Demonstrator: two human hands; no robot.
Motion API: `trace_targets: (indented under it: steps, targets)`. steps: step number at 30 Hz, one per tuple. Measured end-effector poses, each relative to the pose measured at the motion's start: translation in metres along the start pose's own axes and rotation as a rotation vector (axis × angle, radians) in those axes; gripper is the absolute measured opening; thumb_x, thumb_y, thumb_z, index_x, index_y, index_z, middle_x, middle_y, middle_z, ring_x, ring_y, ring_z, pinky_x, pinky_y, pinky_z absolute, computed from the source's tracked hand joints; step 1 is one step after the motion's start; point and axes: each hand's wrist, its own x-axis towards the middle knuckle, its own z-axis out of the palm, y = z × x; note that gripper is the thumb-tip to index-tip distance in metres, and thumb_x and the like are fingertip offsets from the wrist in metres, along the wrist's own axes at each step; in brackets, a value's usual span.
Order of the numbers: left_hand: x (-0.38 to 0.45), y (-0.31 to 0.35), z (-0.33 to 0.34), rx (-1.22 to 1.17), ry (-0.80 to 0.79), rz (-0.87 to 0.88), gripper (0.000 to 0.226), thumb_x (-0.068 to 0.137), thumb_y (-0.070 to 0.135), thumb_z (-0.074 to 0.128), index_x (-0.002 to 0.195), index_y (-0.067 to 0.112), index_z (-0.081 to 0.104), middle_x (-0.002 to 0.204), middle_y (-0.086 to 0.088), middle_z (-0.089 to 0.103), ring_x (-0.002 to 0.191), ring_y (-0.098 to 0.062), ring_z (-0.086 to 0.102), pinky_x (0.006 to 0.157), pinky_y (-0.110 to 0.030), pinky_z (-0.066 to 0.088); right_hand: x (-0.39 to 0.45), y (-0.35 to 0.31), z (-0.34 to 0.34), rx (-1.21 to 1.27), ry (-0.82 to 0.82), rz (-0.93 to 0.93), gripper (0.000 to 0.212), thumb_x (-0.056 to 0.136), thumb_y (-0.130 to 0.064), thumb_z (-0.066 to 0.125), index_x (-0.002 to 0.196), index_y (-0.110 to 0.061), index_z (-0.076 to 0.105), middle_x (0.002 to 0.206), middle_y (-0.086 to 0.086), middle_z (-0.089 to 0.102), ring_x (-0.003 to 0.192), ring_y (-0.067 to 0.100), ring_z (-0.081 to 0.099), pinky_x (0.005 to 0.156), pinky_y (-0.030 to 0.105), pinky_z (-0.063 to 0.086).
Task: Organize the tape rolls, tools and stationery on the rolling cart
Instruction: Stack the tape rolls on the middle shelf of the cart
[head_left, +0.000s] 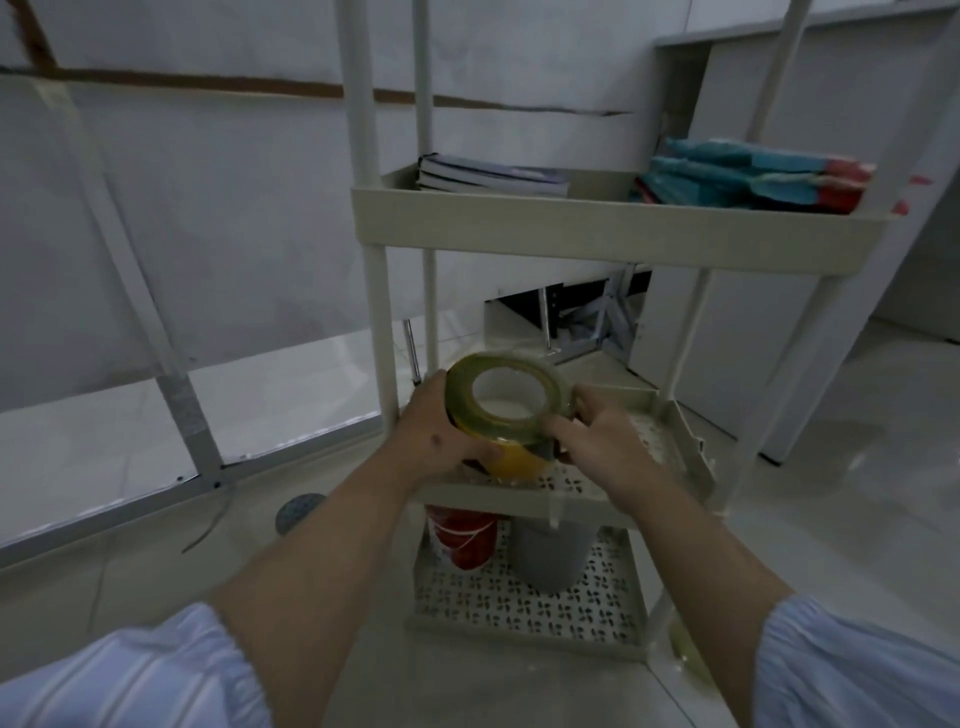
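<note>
A stack of tape rolls (506, 415) is held over the middle shelf (524, 501) of the beige rolling cart. Its top roll is clear with a greenish tint and a wide open core; below it are a dark roll and a yellow roll (514, 465). My left hand (434, 436) grips the stack's left side and my right hand (597, 439) grips its right side, fingers wrapped around the rolls.
The upper shelf (613, 231) carries a pile of notebooks (493, 179) at the left and teal and red packets (753, 174) at the right. A red container (465, 538) and a grey container (550, 553) stand on the perforated bottom shelf (524, 605). White wall panels lie left, white cabinets right.
</note>
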Motion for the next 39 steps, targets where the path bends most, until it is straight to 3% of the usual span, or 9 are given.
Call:
trace_targets:
  steps: [6, 9, 14, 19, 23, 27, 31, 36, 39]
  targets:
    - [0.018, -0.013, 0.010, 0.017, 0.001, -0.122, 0.080, 0.056, 0.016, 0.087, 0.123, 0.007, 0.044, 0.123, -0.012, 0.051, 0.110, -0.025, 0.051, 0.092, -0.035, 0.047, 0.022, 0.019, 0.009, 0.073, -0.040, 0.052, 0.042, 0.070, -0.016, 0.074, 0.108, -0.021, 0.056, 0.099, 0.000, 0.064, 0.087, 0.011, 0.061, 0.066, 0.023, 0.054]
    - [0.023, -0.016, 0.013, 0.006, 0.016, -0.125, 0.075, 0.059, 0.012, 0.085, 0.120, 0.006, 0.044, 0.117, -0.008, 0.054, 0.099, -0.017, 0.055, 0.081, -0.021, 0.049, 0.029, 0.024, 0.011, 0.014, -0.072, 0.016, 0.053, 0.067, -0.015, 0.078, 0.115, -0.015, 0.055, 0.106, 0.002, 0.063, 0.091, 0.009, 0.060, 0.066, 0.017, 0.050]
    - [0.025, -0.028, 0.014, 0.188, 0.008, -0.146, 0.098, 0.060, 0.017, 0.084, 0.136, -0.004, 0.026, 0.136, -0.024, 0.041, 0.124, -0.036, 0.043, 0.104, -0.044, 0.037, 0.032, 0.015, 0.010, -0.037, -0.146, -0.080, 0.041, 0.069, -0.008, 0.077, 0.093, -0.029, 0.051, 0.084, -0.018, 0.055, 0.072, -0.010, 0.050, 0.053, -0.002, 0.041]
    - [0.030, -0.026, 0.018, 0.320, -0.078, -0.181, 0.110, 0.073, 0.021, 0.075, 0.145, 0.009, -0.007, 0.153, -0.018, 0.016, 0.139, -0.032, 0.023, 0.111, -0.042, 0.030, 0.033, 0.020, 0.014, -0.131, -0.145, -0.076, 0.043, 0.072, -0.022, 0.076, 0.108, -0.027, 0.052, 0.094, -0.015, 0.056, 0.086, 0.001, 0.053, 0.059, 0.002, 0.043]
    - [0.022, -0.017, 0.025, 0.500, -0.058, -0.087, 0.100, 0.085, 0.017, 0.063, 0.143, 0.006, -0.018, 0.156, -0.017, 0.000, 0.144, -0.030, -0.001, 0.118, -0.038, 0.011, 0.021, 0.011, 0.016, -0.174, -0.114, -0.201, 0.027, 0.076, -0.013, 0.072, 0.089, -0.027, 0.053, 0.081, -0.019, 0.052, 0.074, -0.009, 0.052, 0.055, -0.004, 0.038]
    - [-0.011, -0.005, 0.029, 0.423, 0.084, 0.133, 0.081, 0.087, 0.011, 0.058, 0.146, 0.005, 0.003, 0.154, -0.017, 0.014, 0.143, -0.026, 0.012, 0.119, -0.037, 0.013, 0.003, 0.007, 0.030, -0.389, 0.127, -0.382, 0.034, 0.080, -0.016, 0.065, 0.111, -0.011, 0.054, 0.107, 0.004, 0.056, 0.093, 0.010, 0.053, 0.073, 0.005, 0.036]
    - [-0.079, -0.014, 0.033, 0.137, 0.113, 0.425, 0.048, 0.084, 0.013, 0.052, 0.131, 0.010, 0.041, 0.129, -0.007, 0.051, 0.118, -0.016, 0.047, 0.101, -0.015, 0.037, -0.050, 0.012, 0.043, -0.238, 0.087, -0.558, 0.021, 0.078, -0.008, 0.057, 0.099, -0.014, 0.054, 0.087, 0.004, 0.058, 0.067, 0.012, 0.051, 0.057, 0.008, 0.039]
    - [-0.153, -0.079, 0.051, 0.176, 0.146, 0.181, 0.045, 0.082, 0.020, 0.043, 0.122, 0.001, 0.053, 0.121, -0.015, 0.060, 0.114, -0.015, 0.045, 0.099, -0.005, 0.027, -0.099, 0.067, 0.053, -0.271, -0.111, -0.431, 0.008, 0.081, -0.010, 0.055, 0.088, -0.007, 0.054, 0.073, 0.010, 0.057, 0.062, 0.019, 0.050, 0.053, 0.019, 0.039]
    - [-0.194, -0.115, 0.065, 0.245, -0.028, 0.005, 0.048, 0.084, 0.016, 0.050, 0.130, 0.004, 0.046, 0.137, -0.015, 0.047, 0.128, -0.016, 0.035, 0.102, -0.002, 0.014, -0.124, 0.118, 0.067, -0.510, -0.347, -0.272, 0.021, 0.084, -0.014, 0.057, 0.104, -0.009, 0.054, 0.095, 0.010, 0.059, 0.081, 0.020, 0.054, 0.067, 0.022, 0.039]
